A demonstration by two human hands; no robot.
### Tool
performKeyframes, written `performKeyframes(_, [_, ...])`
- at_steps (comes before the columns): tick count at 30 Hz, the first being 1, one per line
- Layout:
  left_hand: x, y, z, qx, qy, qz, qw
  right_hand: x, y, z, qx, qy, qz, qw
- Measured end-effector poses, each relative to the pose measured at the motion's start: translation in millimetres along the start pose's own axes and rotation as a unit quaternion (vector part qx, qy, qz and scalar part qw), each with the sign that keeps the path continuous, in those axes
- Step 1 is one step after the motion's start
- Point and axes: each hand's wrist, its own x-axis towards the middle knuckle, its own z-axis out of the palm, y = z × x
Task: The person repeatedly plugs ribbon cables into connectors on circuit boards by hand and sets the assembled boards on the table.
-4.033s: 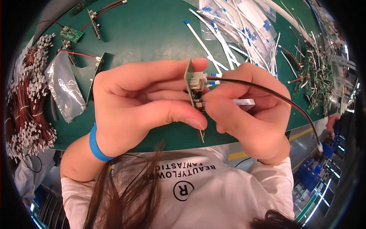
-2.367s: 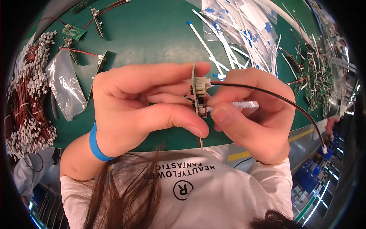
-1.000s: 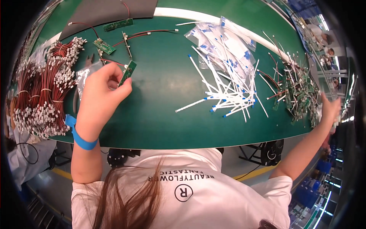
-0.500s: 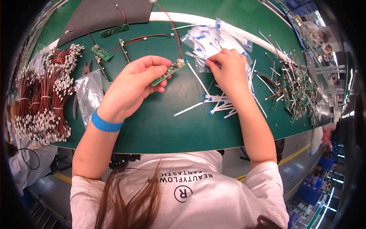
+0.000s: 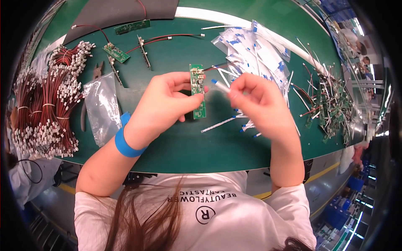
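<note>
Green table (image 5: 167, 155) — circuit board (image 5: 197, 83) in left hand (image 5: 168, 99), long axis near-to-far.

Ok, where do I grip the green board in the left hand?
Probably take the green board by its lower end, from the right, pinching its long edges: that end juts free below the thumb of the left hand, while a wire leaves near the board's top.
</note>
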Motion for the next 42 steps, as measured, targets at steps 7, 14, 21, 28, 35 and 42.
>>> performKeyframes(7, [-7,-5,11,0.037,-0.020,0.039,0.998,-6,7,23,0.048,0.055,0.011,0.997])
performKeyframes(14, [-8,-7,14,-0.040,-0.060,0.042,0.997,-9,11,21,0.081,0.028,0.024,0.996])
performKeyframes(21, [-5,-10,13,-0.103,-0.073,-0.024,0.992,-21,-3,16,0.154,0.001,0.012,0.988])
performKeyframes(28, [-9,-8,17,-0.123,-0.072,-0.044,0.989,-27,-1,7,0.125,0.055,-0.008,0.991])
performKeyframes(35, [-10,-16,18,-0.160,-0.097,-0.030,0.982,-35,-3,5,0.057,0.055,-0.001,0.997])
performKeyframes(42, [-12,-15,21,-0.159,-0.103,-0.014,0.982,-33,3,2,0.013,-0.003,-0.056,0.998])
